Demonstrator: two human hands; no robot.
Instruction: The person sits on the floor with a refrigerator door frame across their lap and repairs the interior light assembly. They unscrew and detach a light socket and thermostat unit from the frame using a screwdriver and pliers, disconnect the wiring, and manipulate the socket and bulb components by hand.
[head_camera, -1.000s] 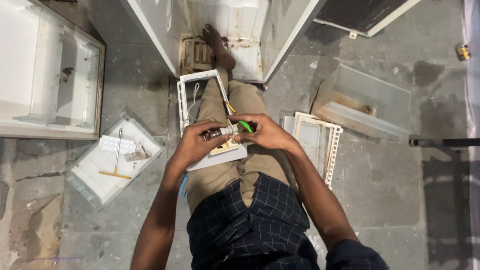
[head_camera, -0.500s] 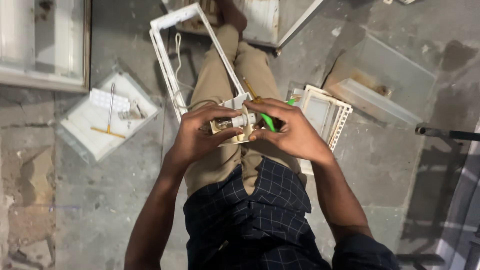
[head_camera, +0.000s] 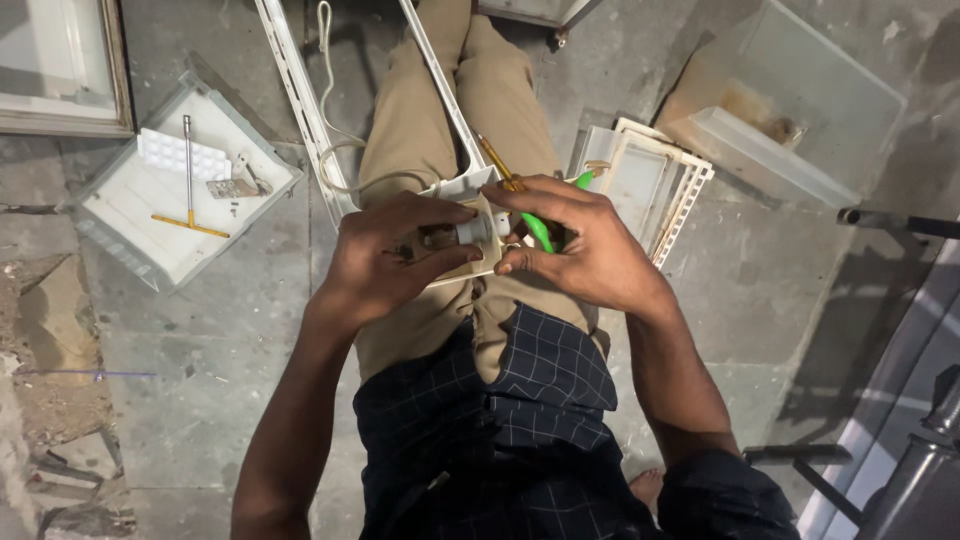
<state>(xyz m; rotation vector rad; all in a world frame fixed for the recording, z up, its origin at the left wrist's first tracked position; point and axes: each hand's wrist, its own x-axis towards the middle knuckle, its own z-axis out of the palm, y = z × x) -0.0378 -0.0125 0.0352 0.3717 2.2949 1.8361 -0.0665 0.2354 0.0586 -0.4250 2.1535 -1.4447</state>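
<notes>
While the left hand (head_camera: 385, 255) clamps the small grey fitting (head_camera: 470, 231) steady on the white frame (head_camera: 455, 185), the right hand (head_camera: 585, 245) grips a green-handled screwdriver (head_camera: 540, 232) to it.

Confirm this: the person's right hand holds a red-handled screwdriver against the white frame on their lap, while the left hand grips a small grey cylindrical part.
Not quite. In the head view the screwdriver in the right hand has a green handle, not red. The rest holds: the left hand grips the small grey cylindrical part at the white frame on the lap.

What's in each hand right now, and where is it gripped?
Left hand pinches a small grey cylindrical part around its body; right hand grips a green-handled screwdriver by the handle.
</notes>
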